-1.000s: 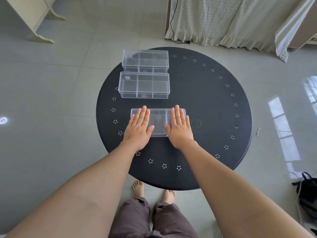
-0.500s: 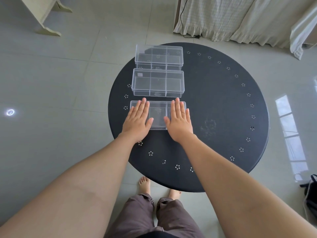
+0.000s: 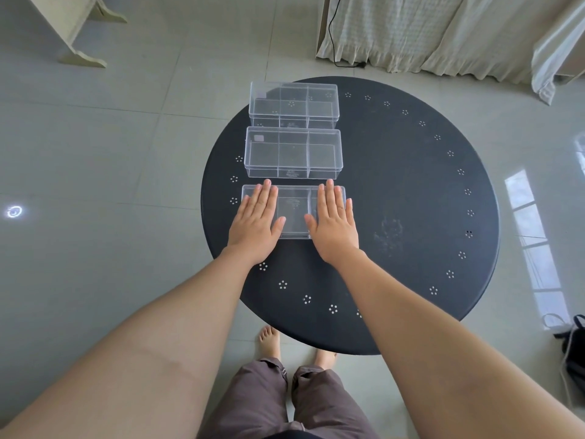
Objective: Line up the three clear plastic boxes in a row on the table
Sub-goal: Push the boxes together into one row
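Three clear plastic boxes with inner dividers stand one behind the other on the left part of a round black table (image 3: 418, 198). The far box (image 3: 294, 104) sits at the table's back edge and the middle box (image 3: 293, 153) is just in front of it. The near box (image 3: 294, 213) lies right against the middle one, a thin gap between them. My left hand (image 3: 256, 221) rests flat on the near box's left end, and my right hand (image 3: 332, 223) lies flat on its right end. Neither hand's fingers curl around anything.
The table's right half is bare black metal with small hole patterns round the rim. Grey tiled floor surrounds it, with a curtain (image 3: 443, 33) behind, a pale furniture leg (image 3: 82, 36) at the far left and a dark bag (image 3: 573, 353) at the right. My bare feet stand under the near edge.
The near box has slid away from me under both flat hands, closing the gap to the middle box. The view has shifted a little to the left.
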